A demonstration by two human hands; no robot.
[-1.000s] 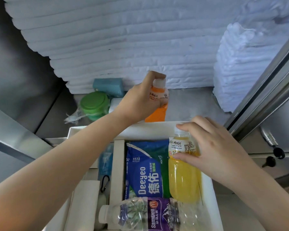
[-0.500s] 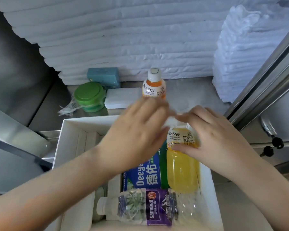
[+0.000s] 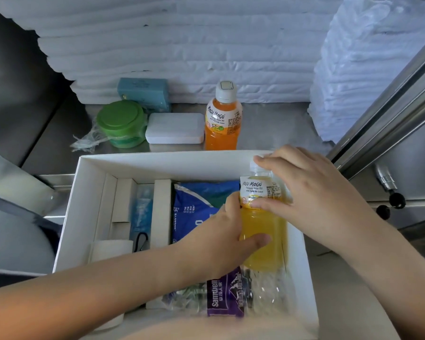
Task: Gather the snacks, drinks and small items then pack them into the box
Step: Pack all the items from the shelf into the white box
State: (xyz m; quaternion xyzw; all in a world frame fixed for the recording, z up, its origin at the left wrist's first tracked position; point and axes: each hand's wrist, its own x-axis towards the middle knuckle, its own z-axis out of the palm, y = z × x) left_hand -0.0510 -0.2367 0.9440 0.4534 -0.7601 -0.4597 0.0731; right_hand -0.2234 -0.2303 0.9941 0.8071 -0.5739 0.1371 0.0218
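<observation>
Two hands on one item: yellow juice bottle [image 3: 263, 224], lying lengthwise in white box [image 3: 157, 165], cap twd far wall. Right hand [image 3: 312, 200] curled over neck and cap end; left hand [image 3: 221, 241] wrapped partway round body, thumb on front. Judged purpose: seating it snug beside blue snack bag [image 3: 196, 204]. Water bottle [image 3: 226, 298] lies under left wrist. Orange bottle [image 3: 222, 119] stands on tabletop beyond both hands, unpacked.

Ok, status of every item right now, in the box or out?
Yellow bottle: in box, both hands on it.
Water bottle: lying in box.
Blue pack: in box.
Orange bottle: upright, outside.
Green tub: outside, lidded.
White case: outside.
</observation>
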